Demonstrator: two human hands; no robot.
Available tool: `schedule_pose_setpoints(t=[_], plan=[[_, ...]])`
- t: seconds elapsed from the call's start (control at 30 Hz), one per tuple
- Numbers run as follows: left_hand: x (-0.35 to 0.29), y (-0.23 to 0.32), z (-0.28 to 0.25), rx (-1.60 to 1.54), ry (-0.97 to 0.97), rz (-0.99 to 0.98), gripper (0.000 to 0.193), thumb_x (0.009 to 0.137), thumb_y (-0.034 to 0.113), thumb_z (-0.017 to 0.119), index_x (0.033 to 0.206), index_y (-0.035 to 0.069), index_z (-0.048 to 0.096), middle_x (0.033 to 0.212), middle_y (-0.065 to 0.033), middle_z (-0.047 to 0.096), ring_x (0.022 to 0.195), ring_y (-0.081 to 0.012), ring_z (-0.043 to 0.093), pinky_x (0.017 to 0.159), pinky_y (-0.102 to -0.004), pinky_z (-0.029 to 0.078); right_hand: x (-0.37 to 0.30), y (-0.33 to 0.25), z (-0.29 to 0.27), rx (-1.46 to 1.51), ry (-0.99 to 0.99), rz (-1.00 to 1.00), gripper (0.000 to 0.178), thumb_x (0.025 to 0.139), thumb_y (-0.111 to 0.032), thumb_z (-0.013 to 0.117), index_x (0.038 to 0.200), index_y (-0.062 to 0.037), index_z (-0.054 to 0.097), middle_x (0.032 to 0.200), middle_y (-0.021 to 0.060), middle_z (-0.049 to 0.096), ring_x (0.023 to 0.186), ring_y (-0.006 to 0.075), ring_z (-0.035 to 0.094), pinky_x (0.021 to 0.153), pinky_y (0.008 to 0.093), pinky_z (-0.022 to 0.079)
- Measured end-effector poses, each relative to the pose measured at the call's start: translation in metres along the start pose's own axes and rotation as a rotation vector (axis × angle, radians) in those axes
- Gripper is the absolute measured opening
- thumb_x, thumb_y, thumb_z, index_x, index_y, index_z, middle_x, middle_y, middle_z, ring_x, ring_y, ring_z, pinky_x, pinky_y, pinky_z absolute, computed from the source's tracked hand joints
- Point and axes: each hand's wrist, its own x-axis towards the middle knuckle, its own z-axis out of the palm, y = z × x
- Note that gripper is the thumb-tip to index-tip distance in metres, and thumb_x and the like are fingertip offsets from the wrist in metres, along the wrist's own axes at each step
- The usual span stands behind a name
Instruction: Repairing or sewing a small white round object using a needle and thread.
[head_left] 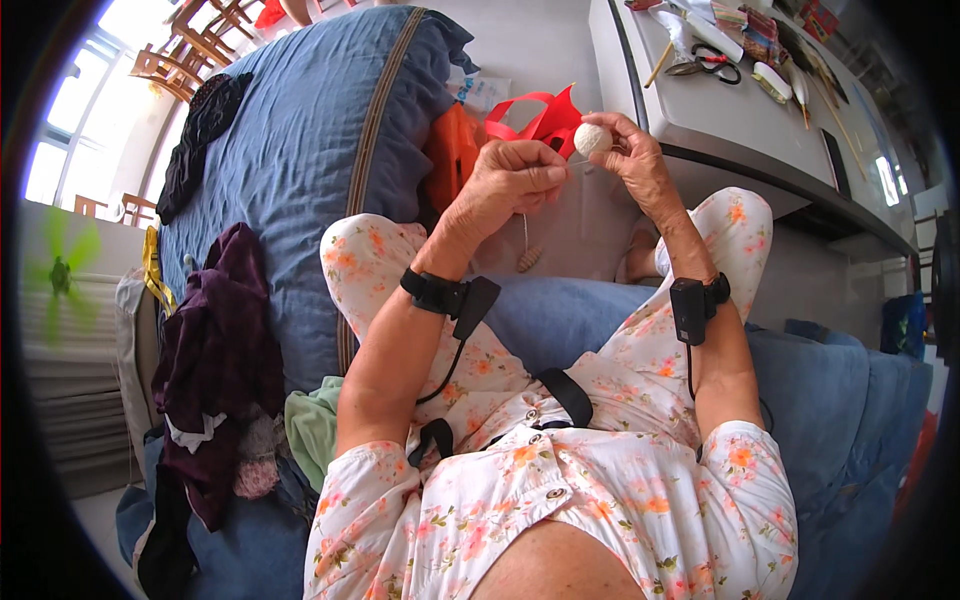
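Observation:
My right hand [640, 168] is closed on a small cream-white ball [592, 140], held between fingertips and thumb. To its left, my left hand [512, 180] is closed in a pinch on a thin light thread that runs toward the ball. From below that hand hangs a thread with a small beige ridged piece [529, 260] at its end; its kind is unclear. Just beyond both hands is a red bag [550, 122] with a looped handle. Beside it stands an orange plastic object [453, 158], partly hidden by my left hand.
A blue cloth-covered seat [280, 180] with dark clothes lies to the left. On the right, a white-topped table [720, 125] carries scissors [716, 65], sticks and packets. A purple garment [215, 340] and green cloth [313, 425] lie by my left elbow. A green fan [62, 275] stands far left.

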Motion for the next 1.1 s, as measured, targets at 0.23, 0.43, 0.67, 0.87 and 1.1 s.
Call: schedule_pose_setpoints(t=[0.23, 0.43, 0.67, 0.87, 1.1], plan=[[0.004, 0.008, -0.021, -0.243, 0.051, 0.075, 0.009, 0.088, 0.007, 0.06, 0.087, -0.002, 0.063, 0.069, -0.0048, 0.059, 0.042, -0.0008, 0.036, 0.04, -0.0155, 0.027, -0.005, 0.001, 0.01, -0.059, -0.288, -0.039, 0.048, 0.074, 0.005, 0.069, 0.119, -0.0078, 0.059, 0.108, 0.001, 0.051, 0.102, 0.0114, 0.055, 0.091, 0.0246, 0.047], [0.008, 0.006, -0.027, -0.16, 0.143, 0.087, 0.01, 0.088, 0.007, 0.061, 0.085, -0.002, 0.063, 0.069, -0.0049, 0.059, 0.043, -0.001, 0.036, 0.04, -0.0163, 0.027, -0.013, -0.022, 0.021, 0.153, -0.42, 0.093, 0.061, 0.073, -0.005, 0.075, 0.129, -0.0067, 0.051, 0.111, 0.0022, 0.056, 0.104, 0.0124, 0.056, 0.094, 0.0268, 0.046], [0.009, -0.004, -0.022, 0.057, 0.173, 0.031, 0.006, 0.087, 0.005, 0.061, 0.089, 0.0, 0.064, 0.071, -0.0031, 0.059, 0.049, -0.0019, 0.041, 0.043, -0.0158, 0.03, -0.012, -0.022, 0.024, 0.394, -0.392, -0.028, 0.066, 0.072, -0.016, 0.078, 0.129, -0.0011, 0.048, 0.116, 0.0064, 0.058, 0.103, 0.0133, 0.057, 0.094, 0.0277, 0.046], [0.01, -0.008, -0.018, 0.056, 0.09, 0.027, 0.011, 0.089, 0.01, 0.06, 0.09, 0.0, 0.065, 0.074, -0.0047, 0.062, 0.058, -0.0049, 0.049, 0.052, -0.0191, 0.037, -0.007, -0.018, 0.01, 0.521, -0.27, -0.014, 0.058, 0.077, -0.019, 0.075, 0.126, 0.0006, 0.049, 0.12, 0.0103, 0.057, 0.104, 0.0158, 0.058, 0.095, 0.029, 0.046], [0.009, -0.006, -0.02, -0.052, 0.057, -0.041, 0.023, 0.093, 0.016, 0.054, 0.096, -0.004, 0.064, 0.085, -0.0137, 0.067, 0.073, -0.0179, 0.066, 0.065, -0.0251, 0.052, 0.003, -0.023, 0.001, 0.69, -0.15, -0.101, 0.047, 0.083, -0.02, 0.069, 0.121, 0.0008, 0.05, 0.117, 0.0152, 0.059, 0.113, 0.0272, 0.056, 0.1, 0.0411, 0.043]])
